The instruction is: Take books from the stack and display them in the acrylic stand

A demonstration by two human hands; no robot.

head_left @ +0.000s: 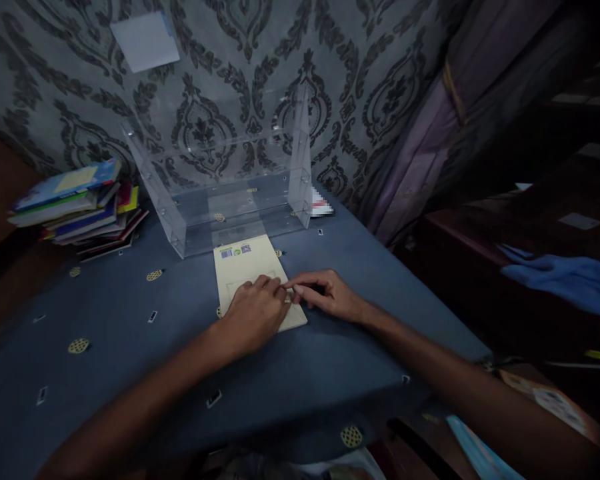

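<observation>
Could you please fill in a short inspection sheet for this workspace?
Surface: table in blue covering with pale oval and small rectangular prints.
Job's things: pale yellow booklet lying flat, closed, codes printed near its far end; clear stand standing behind it.
Clutter: uneven stack of books at left; a partly hidden pale item by the stand's right side.
Hands: left hand resting over the booklet; right hand with thumb and forefinger brought together at the left fingers; whether either grips anything, cannot tell.
Cables: none identifiable; right side too dark to be sure.
Surroundings: patterned wall, tied-back curtain, blue cloth at right.
</observation>
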